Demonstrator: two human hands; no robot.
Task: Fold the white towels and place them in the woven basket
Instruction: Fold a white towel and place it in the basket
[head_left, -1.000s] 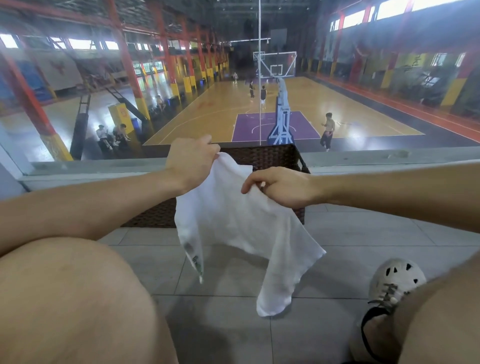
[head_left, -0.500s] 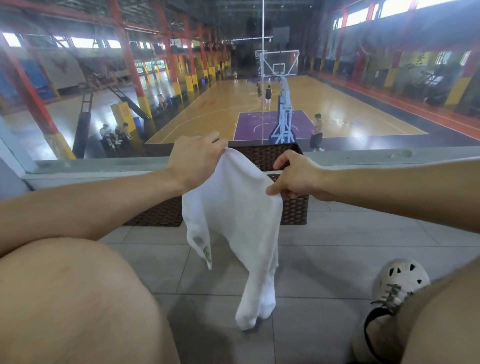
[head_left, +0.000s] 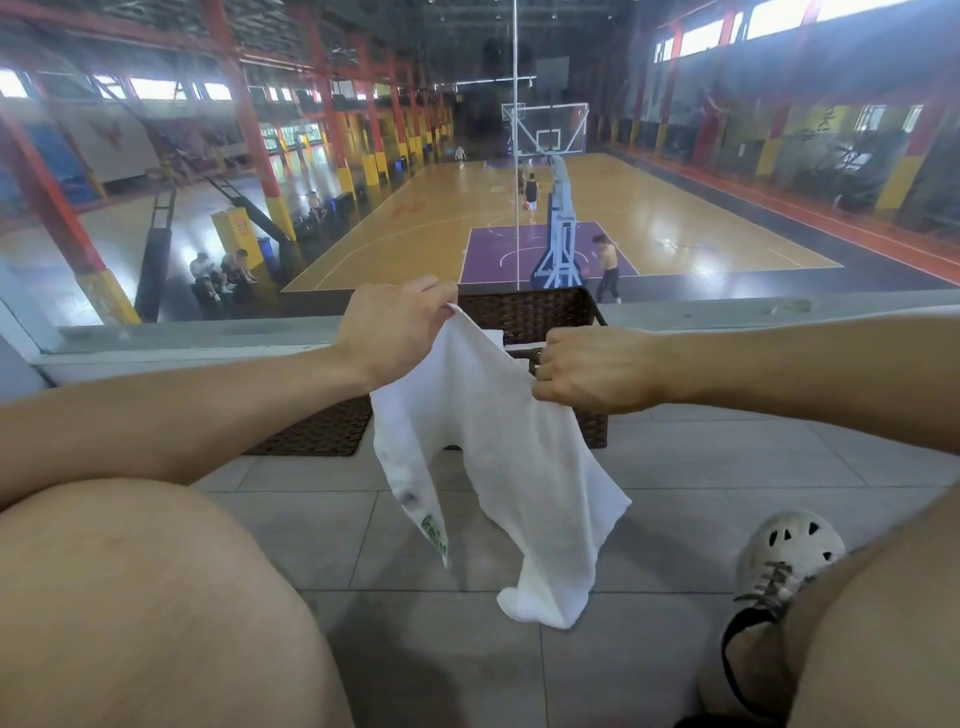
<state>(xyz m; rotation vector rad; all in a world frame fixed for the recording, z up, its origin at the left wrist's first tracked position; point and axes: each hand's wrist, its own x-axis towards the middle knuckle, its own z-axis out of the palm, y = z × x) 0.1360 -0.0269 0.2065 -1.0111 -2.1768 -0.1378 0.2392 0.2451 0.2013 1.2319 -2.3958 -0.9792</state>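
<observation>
Towel (head_left: 511, 467) hangs over the floor, left hand (head_left: 395, 332) and right hand (head_left: 592, 371) each pinching its top edge, probably to spread it for folding near the woven basket (head_left: 535, 312).

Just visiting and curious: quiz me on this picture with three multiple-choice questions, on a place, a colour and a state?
1. Where is the woven basket?
A) on the person's lap
B) on the tiled floor, behind the towel
C) on the court

2. What colour is the towel's print?
A) red
B) green
C) blue

3. How is the towel now?
A) folded in the basket
B) flat on the floor
C) hanging in the air

Answers: B, it stands on the tiles; B, green letters on the hanging corner; C, left hand and right hand grip its top edge.
</observation>
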